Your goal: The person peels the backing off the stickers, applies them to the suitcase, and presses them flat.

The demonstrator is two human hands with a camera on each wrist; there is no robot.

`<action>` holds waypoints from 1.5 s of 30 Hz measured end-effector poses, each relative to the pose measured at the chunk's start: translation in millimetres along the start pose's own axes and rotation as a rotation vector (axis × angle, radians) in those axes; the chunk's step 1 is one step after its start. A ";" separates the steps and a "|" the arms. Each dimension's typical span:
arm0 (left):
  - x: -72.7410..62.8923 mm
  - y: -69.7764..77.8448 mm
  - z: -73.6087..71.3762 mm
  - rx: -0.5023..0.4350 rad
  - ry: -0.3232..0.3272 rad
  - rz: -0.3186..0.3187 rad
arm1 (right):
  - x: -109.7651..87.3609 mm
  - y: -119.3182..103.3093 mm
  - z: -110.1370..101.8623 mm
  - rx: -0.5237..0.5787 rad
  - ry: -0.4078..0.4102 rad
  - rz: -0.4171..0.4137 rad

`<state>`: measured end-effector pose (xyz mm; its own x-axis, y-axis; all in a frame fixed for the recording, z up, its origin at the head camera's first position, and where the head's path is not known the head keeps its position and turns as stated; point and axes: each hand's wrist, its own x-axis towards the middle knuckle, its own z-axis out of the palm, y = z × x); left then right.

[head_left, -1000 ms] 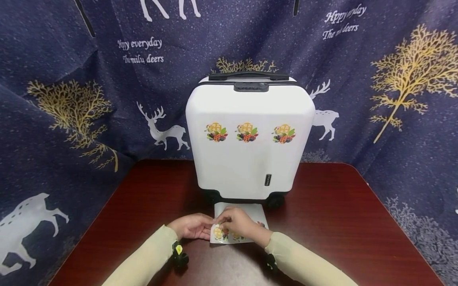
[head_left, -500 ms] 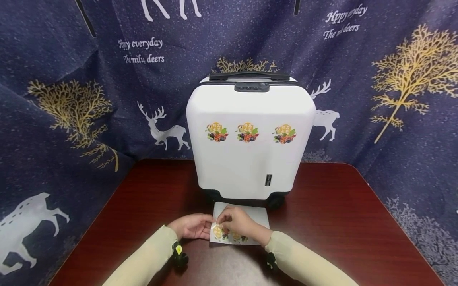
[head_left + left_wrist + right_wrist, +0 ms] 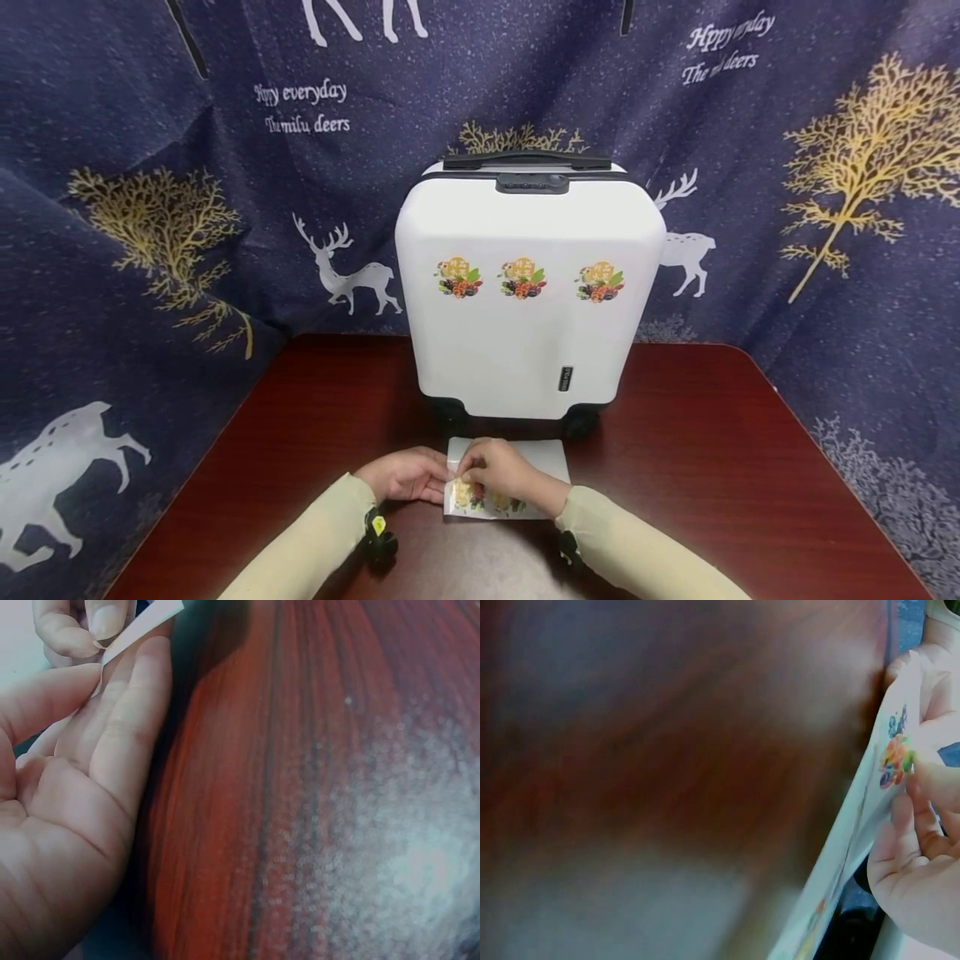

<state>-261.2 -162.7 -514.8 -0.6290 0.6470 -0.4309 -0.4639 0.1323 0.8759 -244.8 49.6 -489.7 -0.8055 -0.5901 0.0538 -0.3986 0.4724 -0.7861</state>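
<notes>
A pale sticker sheet (image 3: 551, 455) with printed fruit pictures lies in front of the white suitcase (image 3: 517, 354). At its left end my left hand (image 3: 408, 475) pinches the edge; in the left wrist view the white edge (image 3: 142, 630) passes between thumb and fingers. My right hand (image 3: 498, 465) reaches over the sheet, thumb and forefinger pinched together at the same left edge. A fruit print (image 3: 896, 761) shows close to the right hand's (image 3: 911, 881) fingertips in the right wrist view. I cannot tell whether a sticker is lifted from its backing.
Three fruit stickers, left (image 3: 458, 277), middle (image 3: 522, 277) and right (image 3: 599, 282), sit in a row on the suitcase front. The suitcase stands on a dark red table (image 3: 697, 467). A blue deer-print cloth (image 3: 225, 150) hangs behind.
The sheet's near edge has dropped slightly in the head view, and the sheet has shifted a little under the right hand. Both hands stay almost in place, still pinching at the left edge.
</notes>
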 end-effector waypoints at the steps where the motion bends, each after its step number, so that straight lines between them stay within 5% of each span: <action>1: 0.6 -0.2 -0.1 0.004 0.002 -0.005 | 0.0 -0.2 0.0 -0.011 0.003 -0.009; 14: -0.2 0.1 -1.1 0.042 -0.016 -0.012 | 2.4 -1.9 0.1 -0.144 -0.002 -0.039; 45: 0.0 2.2 0.5 0.098 -0.018 -0.011 | 6.5 2.1 -7.0 -0.086 -0.142 -0.053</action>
<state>-261.9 -162.0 -512.7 -0.6125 0.6581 -0.4379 -0.4074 0.2119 0.8883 -253.9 51.3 -486.7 -0.7148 -0.6993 0.0016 -0.4799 0.4889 -0.7285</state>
